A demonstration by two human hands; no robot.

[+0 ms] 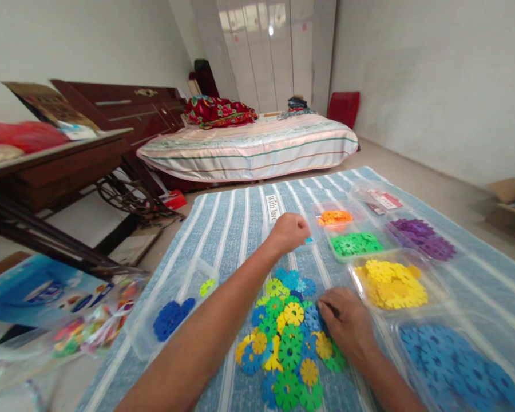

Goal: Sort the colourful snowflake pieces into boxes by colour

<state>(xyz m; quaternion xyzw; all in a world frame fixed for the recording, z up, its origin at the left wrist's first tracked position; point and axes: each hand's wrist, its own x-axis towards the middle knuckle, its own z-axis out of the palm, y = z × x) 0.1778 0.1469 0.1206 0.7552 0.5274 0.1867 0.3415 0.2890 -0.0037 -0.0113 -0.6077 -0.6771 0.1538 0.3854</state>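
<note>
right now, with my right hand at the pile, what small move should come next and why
I'd probably pinch the blue piece beside your right hand: it lies at the edge of the mixed pile, and a heap of similar blue pieces sits on that side.

The left hand (288, 232) hides its palm. A clear plastic box (405, 366) of flat blue flowers (459, 366) is cut off, bottom right.

Flat notched discs (290, 333), green, yellow and blue, loosely overlapping in a pile on striped cloth (223, 240)
</note>
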